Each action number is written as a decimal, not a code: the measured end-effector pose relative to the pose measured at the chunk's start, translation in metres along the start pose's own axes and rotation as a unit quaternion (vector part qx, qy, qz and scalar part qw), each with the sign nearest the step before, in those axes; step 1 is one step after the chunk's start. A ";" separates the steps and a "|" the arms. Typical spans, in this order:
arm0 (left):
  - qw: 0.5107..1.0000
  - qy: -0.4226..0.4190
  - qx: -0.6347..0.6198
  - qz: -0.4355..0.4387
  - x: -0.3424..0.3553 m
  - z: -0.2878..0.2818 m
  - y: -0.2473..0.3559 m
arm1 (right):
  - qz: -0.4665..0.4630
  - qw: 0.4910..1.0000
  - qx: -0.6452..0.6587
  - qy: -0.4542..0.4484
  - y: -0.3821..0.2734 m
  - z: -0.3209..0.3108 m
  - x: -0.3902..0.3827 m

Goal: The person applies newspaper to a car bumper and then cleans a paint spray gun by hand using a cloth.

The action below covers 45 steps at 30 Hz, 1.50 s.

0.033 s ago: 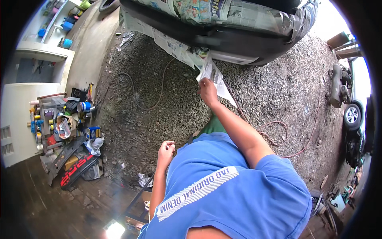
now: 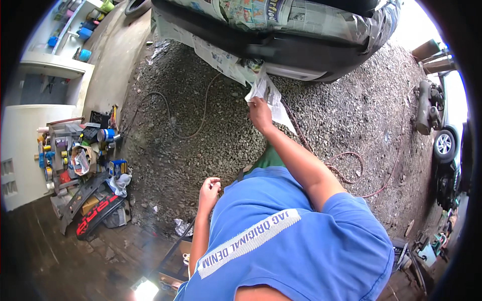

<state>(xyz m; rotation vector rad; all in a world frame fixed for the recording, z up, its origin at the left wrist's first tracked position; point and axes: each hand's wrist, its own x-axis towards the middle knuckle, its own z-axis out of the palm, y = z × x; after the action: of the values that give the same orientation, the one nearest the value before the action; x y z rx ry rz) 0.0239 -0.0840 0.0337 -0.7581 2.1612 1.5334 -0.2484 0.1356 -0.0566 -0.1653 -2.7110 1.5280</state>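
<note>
Nearest, left hand [image 2: 209, 189] loosely curled at the chest, holding nothing, above the gravel ground [image 2: 211, 140]. Farther out, right hand [image 2: 260, 113] at arm's reach, fingers pinched on a sheet of newspaper [image 2: 268, 95] hanging from the dark car bumper [image 2: 301, 52]. Beyond, more newspaper masking [image 2: 281, 15] over the car body. Red hose [image 2: 346, 168] coiled on the gravel to the right.

Bright flat daylight, blown-out white sky at upper right, small glare spot at bottom centre, dark wooden floor lower left, heavy fisheye bending and black vignette at rim, centre sharp.
</note>
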 end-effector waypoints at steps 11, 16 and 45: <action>0.993 0.041 -0.106 -0.028 -0.032 -0.042 -0.072 | 0.062 0.992 -0.011 -0.107 -0.064 0.109 0.005; 0.989 0.065 -0.122 -0.059 -0.050 -0.056 -0.094 | -0.032 0.966 -0.103 -0.235 -0.085 0.147 0.000; 0.984 0.066 -0.084 -0.142 0.117 -0.231 -0.018 | 0.280 0.902 -0.320 -0.073 -0.009 0.192 0.137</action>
<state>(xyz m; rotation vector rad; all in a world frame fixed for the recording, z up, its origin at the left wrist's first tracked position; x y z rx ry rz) -0.0561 -0.3306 0.0279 -1.1983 1.9238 1.5623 -0.3996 -0.0183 -0.1533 -0.9429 -3.3722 0.6212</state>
